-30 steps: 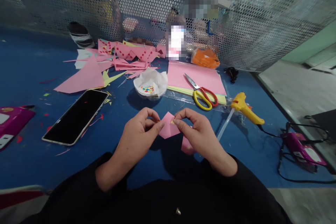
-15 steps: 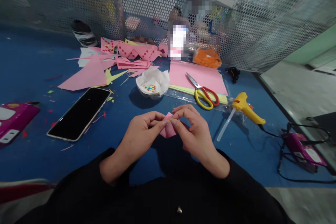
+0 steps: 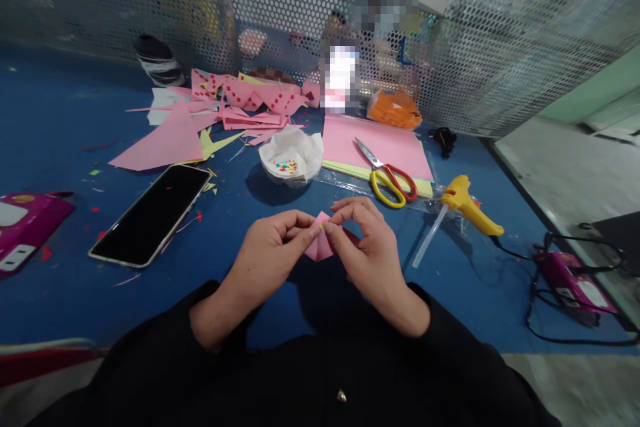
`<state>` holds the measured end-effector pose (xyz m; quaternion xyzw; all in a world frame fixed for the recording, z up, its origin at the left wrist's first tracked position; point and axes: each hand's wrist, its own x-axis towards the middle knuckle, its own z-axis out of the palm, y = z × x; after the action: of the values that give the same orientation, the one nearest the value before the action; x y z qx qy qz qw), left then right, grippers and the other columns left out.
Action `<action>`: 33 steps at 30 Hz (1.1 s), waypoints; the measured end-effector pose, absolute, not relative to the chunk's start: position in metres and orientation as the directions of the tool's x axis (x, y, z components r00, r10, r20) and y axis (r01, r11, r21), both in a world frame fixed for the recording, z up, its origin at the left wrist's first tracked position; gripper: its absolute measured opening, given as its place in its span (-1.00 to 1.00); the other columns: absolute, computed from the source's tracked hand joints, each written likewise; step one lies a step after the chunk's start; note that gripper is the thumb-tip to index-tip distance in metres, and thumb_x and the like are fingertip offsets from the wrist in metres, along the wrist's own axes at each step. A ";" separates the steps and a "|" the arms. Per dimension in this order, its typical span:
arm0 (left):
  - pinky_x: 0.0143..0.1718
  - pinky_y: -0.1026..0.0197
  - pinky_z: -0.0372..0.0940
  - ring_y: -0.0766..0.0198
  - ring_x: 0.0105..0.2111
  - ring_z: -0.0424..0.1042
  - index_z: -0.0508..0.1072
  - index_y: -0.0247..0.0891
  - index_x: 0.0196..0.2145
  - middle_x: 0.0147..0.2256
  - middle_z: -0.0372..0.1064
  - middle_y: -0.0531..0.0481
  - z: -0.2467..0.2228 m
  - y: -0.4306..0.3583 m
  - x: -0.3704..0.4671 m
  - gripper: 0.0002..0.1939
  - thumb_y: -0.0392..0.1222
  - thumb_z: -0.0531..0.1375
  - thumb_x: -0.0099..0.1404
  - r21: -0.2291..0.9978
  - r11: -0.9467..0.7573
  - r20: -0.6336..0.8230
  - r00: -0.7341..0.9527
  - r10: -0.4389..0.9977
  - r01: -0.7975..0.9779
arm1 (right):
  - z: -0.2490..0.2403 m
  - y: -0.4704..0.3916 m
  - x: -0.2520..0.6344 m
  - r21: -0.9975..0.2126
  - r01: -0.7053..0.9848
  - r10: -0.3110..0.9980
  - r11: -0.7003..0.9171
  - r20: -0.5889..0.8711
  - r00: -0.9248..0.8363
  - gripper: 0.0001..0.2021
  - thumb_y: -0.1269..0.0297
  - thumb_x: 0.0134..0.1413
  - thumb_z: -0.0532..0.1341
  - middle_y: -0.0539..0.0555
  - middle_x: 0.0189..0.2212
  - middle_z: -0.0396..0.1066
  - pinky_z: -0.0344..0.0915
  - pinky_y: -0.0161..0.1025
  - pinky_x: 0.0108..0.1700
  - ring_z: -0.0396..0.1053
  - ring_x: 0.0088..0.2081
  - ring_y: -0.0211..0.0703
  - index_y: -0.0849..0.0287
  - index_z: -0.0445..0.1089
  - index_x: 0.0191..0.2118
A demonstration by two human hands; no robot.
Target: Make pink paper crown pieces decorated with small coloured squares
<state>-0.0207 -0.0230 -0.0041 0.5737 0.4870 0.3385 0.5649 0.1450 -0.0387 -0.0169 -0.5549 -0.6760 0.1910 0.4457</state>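
A small folded piece of pink paper (image 3: 319, 248) is held up between my two hands over the blue table. My left hand (image 3: 273, 253) pinches its left side between thumb and fingers. My right hand (image 3: 367, 243) pinches it from the right, the thumb tip close to the left thumb. A tiny yellowish bit shows between the thumb tips, too small to make out. Beyond the hands stands a bowl (image 3: 291, 155) lined with white paper, with small coloured pieces inside. Scissors (image 3: 385, 177) with red and yellow handles lie on a stack of pink and yellow sheets (image 3: 345, 140).
A black-screened phone (image 3: 153, 217) lies at the left, near pink paper scraps (image 3: 165, 140). A purple device (image 3: 30, 227) is at the far left. A yellow glue gun (image 3: 470, 203) and a corded purple box (image 3: 575, 280) are at the right. A perforated metal panel (image 3: 280, 13) rises behind.
My right hand and wrist have shifted slightly left and inward. Both hands keep their pinch on the pink paper, and the other objects have stayed put.
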 end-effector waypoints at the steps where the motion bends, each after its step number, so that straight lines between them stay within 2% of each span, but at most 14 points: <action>1: -0.37 0.30 0.21 0.34 -0.46 0.35 0.55 -0.26 -0.33 -0.46 0.47 0.08 -0.004 -0.023 -0.020 -0.79 -0.06 0.24 0.32 0.977 0.110 -0.161 0.296 0.942 0.181 | -0.017 -0.039 0.145 -0.751 0.581 0.920 0.313 0.392 0.012 -0.89 0.32 0.19 0.24 0.08 -0.22 0.47 0.31 0.02 0.03 0.42 -0.07 -0.05 0.07 0.38 -0.38; 9: -0.38 0.30 0.24 0.32 -0.45 0.38 0.57 -0.26 -0.34 -0.46 0.50 0.07 -0.004 -0.022 -0.020 -0.77 -0.05 0.24 0.32 0.966 0.068 -0.135 0.267 0.954 0.248 | -0.017 -0.038 0.145 -0.738 0.588 0.913 0.331 0.408 -0.001 -0.90 0.35 0.20 0.24 0.07 -0.24 0.47 0.29 -0.02 0.02 0.42 -0.10 -0.08 0.09 0.38 -0.37; 18: -0.39 0.31 0.26 0.33 -0.47 0.40 0.57 -0.27 -0.37 -0.49 0.51 0.08 -0.005 -0.023 -0.020 -0.77 -0.06 0.24 0.32 0.974 0.058 -0.118 0.270 0.956 0.221 | -0.018 -0.038 0.144 -0.736 0.584 0.913 0.343 0.408 -0.022 -0.88 0.34 0.23 0.22 0.04 -0.27 0.48 0.26 -0.03 0.05 0.42 -0.12 -0.11 0.10 0.35 -0.37; 21: -0.41 0.32 0.25 0.34 -0.48 0.40 0.58 -0.28 -0.35 -0.49 0.51 0.08 -0.005 -0.022 -0.021 -0.78 -0.06 0.27 0.29 0.978 0.084 -0.132 0.260 0.957 0.190 | -0.017 -0.038 0.150 -0.776 0.559 0.933 0.291 0.359 0.013 -0.96 0.27 0.26 0.20 0.07 -0.19 0.51 0.27 -0.01 0.07 0.43 -0.07 -0.07 0.08 0.38 -0.23; 24: -0.47 0.34 0.21 0.37 -0.53 0.34 0.59 -0.27 -0.30 -0.52 0.48 0.11 -0.006 -0.021 -0.020 -0.79 -0.07 0.30 0.25 0.981 0.136 -0.164 0.219 0.962 0.136 | -0.015 -0.036 0.160 -0.820 0.529 0.965 0.218 0.263 0.011 -0.80 0.23 0.25 0.20 0.11 -0.14 0.53 0.31 0.00 0.04 0.44 -0.03 -0.02 0.09 0.36 -0.04; 28: -0.46 0.34 0.20 0.35 -0.50 0.33 0.60 -0.28 -0.27 -0.48 0.50 0.08 -0.008 -0.021 -0.021 -0.75 -0.04 0.34 0.20 0.975 0.200 -0.216 0.199 0.956 0.095 | -0.013 -0.032 0.169 -0.822 0.542 0.984 0.175 0.159 -0.077 -0.80 0.25 0.23 0.19 0.05 -0.30 0.53 0.33 -0.05 -0.07 0.46 -0.13 -0.03 0.13 0.38 -0.06; 33: -0.40 0.30 0.20 0.33 -0.45 0.32 0.59 -0.28 -0.30 -0.44 0.47 0.05 -0.011 -0.019 -0.022 -0.67 0.07 0.27 0.27 0.979 0.168 -0.190 0.212 0.959 0.118 | -0.012 -0.033 0.169 -0.795 0.569 0.977 0.210 0.190 -0.095 -0.85 0.33 0.22 0.17 0.00 -0.42 0.47 0.31 -0.09 -0.12 0.45 -0.17 -0.05 0.12 0.39 -0.11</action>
<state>-0.0220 -0.0187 -0.0112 0.5296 0.5084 0.3683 0.5704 0.1686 -0.0329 -0.0121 -0.5637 -0.6856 0.2778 0.3674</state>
